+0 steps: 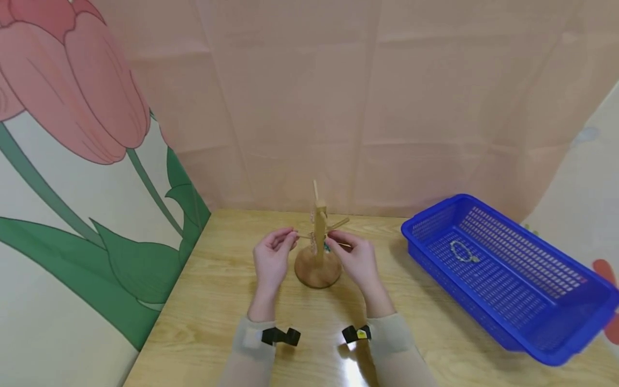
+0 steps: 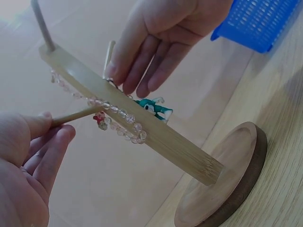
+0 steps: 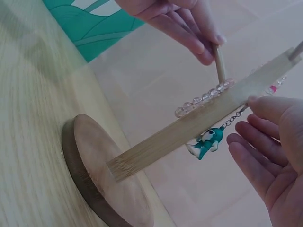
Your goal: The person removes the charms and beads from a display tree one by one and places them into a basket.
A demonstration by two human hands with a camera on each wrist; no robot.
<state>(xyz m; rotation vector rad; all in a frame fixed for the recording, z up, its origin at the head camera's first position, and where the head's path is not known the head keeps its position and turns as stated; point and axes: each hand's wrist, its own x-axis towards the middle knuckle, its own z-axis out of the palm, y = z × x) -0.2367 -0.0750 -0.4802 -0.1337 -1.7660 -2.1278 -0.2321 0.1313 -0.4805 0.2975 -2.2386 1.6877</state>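
Observation:
A wooden stand (image 1: 319, 236) with a round base and several pegs stands upright on the table. My left hand (image 1: 272, 260) pinches the end of its left peg (image 2: 75, 116) between thumb and fingers. A pink clear-bead bracelet (image 2: 124, 113) with a small red charm hangs on that side. At the post's other side, my right hand (image 1: 357, 260) holds the top of a keychain (image 3: 229, 118), thumb tip against the stand; the exact grip is partly hidden. A green and white figure (image 3: 207, 141) dangles from its chain. More pink beads (image 3: 279, 84) show higher up.
To the right stands a blue plastic basket (image 1: 464, 290) with a pale beaded bracelet (image 1: 463, 252) inside. A pink cloth (image 1: 309, 107) hangs behind the table (image 1: 208, 322), and a tulip-printed panel (image 1: 72, 134) borders its left side.

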